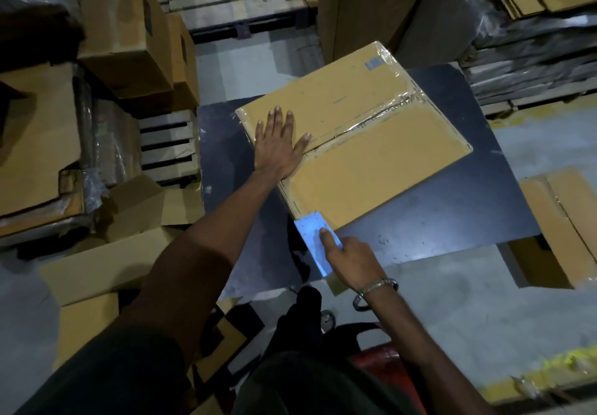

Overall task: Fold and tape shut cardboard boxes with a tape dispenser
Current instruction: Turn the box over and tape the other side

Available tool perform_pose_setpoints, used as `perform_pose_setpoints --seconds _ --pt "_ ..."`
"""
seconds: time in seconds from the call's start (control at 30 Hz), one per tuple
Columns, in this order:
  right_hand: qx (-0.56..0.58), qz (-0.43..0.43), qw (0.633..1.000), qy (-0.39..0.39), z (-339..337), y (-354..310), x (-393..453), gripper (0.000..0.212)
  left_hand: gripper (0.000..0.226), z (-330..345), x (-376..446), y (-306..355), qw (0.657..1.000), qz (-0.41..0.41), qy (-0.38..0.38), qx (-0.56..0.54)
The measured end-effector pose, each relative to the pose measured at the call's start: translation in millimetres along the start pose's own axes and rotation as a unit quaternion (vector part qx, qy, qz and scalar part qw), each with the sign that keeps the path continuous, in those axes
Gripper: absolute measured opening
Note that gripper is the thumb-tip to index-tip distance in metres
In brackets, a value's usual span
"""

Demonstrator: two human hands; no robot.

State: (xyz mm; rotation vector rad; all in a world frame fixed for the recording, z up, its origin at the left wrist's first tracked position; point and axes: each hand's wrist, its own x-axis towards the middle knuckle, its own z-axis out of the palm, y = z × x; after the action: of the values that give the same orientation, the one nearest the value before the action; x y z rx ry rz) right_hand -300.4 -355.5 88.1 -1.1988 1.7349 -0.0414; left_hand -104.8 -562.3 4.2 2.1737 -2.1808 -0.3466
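A brown cardboard box [381, 169] lies on the dark table [436, 220], its top flaps closed. Clear tape runs along the centre seam [365, 120] and over the far corner. My left hand [277, 143] presses flat on the top, fingers spread, at the left end of the seam. My right hand [352, 259] grips a light blue tape dispenser [311, 233] against the box's near corner, with the index finger laid along it. The dispenser's roll and blade are hidden.
Open cardboard boxes [129, 36] and stacks of flat cardboard [35, 143] crowd the left side beside a wooden pallet [168, 146]. A tall carton [365, 4] stands behind the table. Flat cardboard [562, 230] lies on the floor at right.
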Motion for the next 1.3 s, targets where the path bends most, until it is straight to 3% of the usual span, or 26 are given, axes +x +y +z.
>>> perform_pose_setpoints --seconds 0.1,0.3,0.5,0.73,1.13,1.3 --pt "0.0 0.002 1.0 0.015 6 1 2 0.075 0.083 -5 -10 5 1.0 -0.004 -0.008 -0.013" --pt "0.018 -0.009 0.998 0.053 16 6 -2 0.063 0.086 18 -79 41 1.0 0.014 -0.002 -0.01" --pt "0.046 -0.036 0.997 0.057 16 17 -17 0.065 0.085 18 -77 38 1.0 0.008 0.003 -0.002" --pt "0.073 0.023 0.995 0.068 16 76 -50 0.067 0.086 17 -77 39 1.0 0.011 -0.004 0.002" --pt "0.055 0.039 0.995 0.074 34 68 -5 0.069 0.085 22 -78 40 1.0 0.013 0.011 0.008" --pt "0.165 0.083 0.982 0.04 26 73 8 0.054 0.085 19 -79 42 1.0 0.007 0.005 0.009"
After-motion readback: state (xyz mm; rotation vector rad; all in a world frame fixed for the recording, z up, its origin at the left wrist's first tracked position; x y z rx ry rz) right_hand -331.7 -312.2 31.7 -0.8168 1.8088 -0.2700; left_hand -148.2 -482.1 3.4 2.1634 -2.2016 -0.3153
